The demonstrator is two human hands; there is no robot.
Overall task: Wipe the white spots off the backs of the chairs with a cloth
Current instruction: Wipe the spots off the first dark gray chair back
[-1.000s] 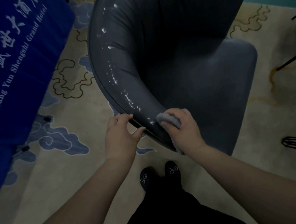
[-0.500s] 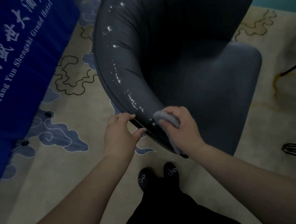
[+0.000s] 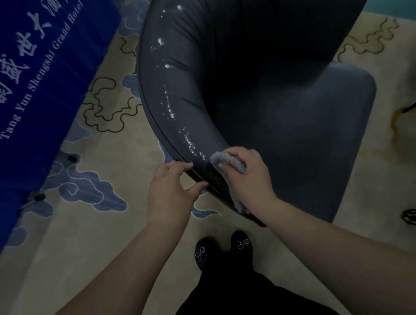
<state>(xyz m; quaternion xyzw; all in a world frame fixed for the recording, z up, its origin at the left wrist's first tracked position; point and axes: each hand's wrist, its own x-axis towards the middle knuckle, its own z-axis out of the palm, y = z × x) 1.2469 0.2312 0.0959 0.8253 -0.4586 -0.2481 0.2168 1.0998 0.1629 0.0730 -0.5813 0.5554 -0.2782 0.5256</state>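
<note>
Right fingers (image 3: 229, 155) clutch cloth (image 3: 223, 159) on chair (image 3: 167, 67) | left fingers (image 3: 174, 166) grip rim | banner (image 3: 28, 73): "Tang Yun Shengshi Grand Hotel"

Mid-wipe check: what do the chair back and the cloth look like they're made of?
Chair back: seemingly smooth leather or vinyl, dark grey-blue, with a slight sheen; the white spots sit on its surface. Cloth: soft grey fabric, matte and fuzzy-edged, possibly microfibre or terry, bunched under the right hand.

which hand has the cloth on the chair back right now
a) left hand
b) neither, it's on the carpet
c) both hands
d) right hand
d: the right hand presses the grey cloth onto the chair back, while the left hand only grips the chair's edge.
</note>
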